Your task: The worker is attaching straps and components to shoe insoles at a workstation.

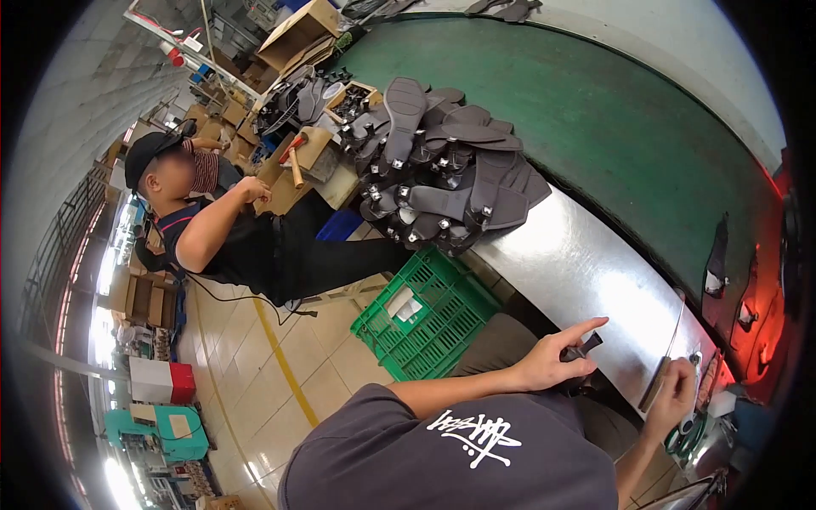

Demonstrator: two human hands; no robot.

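My left hand point(554, 359) is closed around a small black piece point(586, 345), flared at its end, with the index finger stretched out past it. The rest of that piece is hidden by my hand and lap. Over the near end of the metal bench, my right hand point(673, 398) has its fingers pinched on a thin tool point(677, 327) with a slender rod and a brownish handle part. A large heap of dark sandals point(442, 178) lies on the bench, farther off to the left, many with shiny square ornaments on their straps.
A green belt point(595, 102) runs along the far side of the metal bench point(586, 272), carrying several sandals near a red glow. A green crate point(425, 314) stands on the tiled floor. Scissors point(682, 435) lie by my right hand. A co-worker point(246, 229) sits at left near a hammer point(295, 160).
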